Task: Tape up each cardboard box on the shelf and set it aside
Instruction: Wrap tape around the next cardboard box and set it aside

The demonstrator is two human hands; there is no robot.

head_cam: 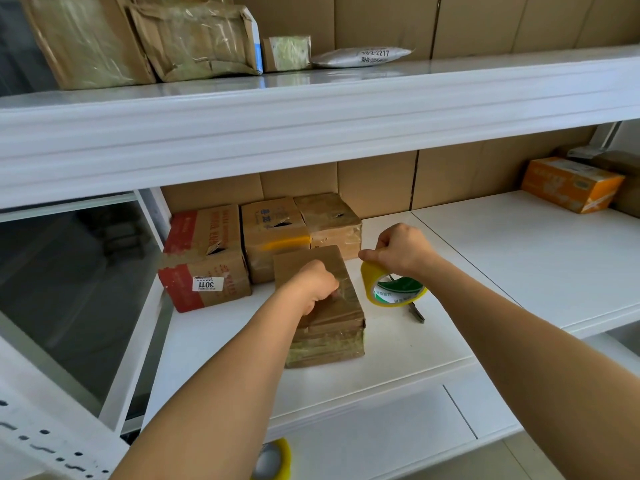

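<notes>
Our left hand (317,284) curls on the box (325,317), fingertips hidden; our right hand (401,251) grips the tape roll (391,284).

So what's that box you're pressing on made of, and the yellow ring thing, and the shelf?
The box looks like brown cardboard, dull and creased, with glossy clear tape shining across its top. The yellow ring seems to be a plastic tape roll: see-through yellow layers on a green-printed core, probably card. The shelf looks like white-painted metal, smooth with a soft sheen, though I can't be sure.
</notes>
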